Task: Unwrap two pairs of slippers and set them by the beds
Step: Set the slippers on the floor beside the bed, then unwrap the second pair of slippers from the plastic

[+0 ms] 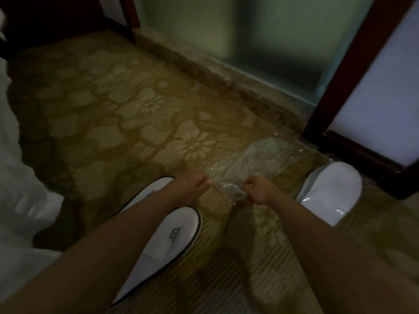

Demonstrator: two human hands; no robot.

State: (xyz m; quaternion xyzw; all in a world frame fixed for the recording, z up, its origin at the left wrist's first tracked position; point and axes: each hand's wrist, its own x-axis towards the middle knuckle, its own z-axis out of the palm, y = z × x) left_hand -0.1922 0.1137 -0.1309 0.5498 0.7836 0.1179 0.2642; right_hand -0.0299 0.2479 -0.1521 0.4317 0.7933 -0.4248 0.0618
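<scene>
Two white slippers with dark trim lie side by side on the carpet under my left forearm: the nearer slipper (172,236) shows a dark logo, the farther slipper (149,191) is partly hidden. A second white pair (331,191), still in clear plastic, lies at the right. Between them a clear plastic wrapper (247,168) rests on the carpet. My left hand (192,186) and my right hand (258,189) both pinch its near end, fingers closed.
White bedding (20,177) hangs at the left. A dark wooden frame with a lit white panel (371,105) stands at the right. A frosted glass wall (249,35) with a stone sill runs along the back. Patterned yellow carpet (118,114) covers the floor.
</scene>
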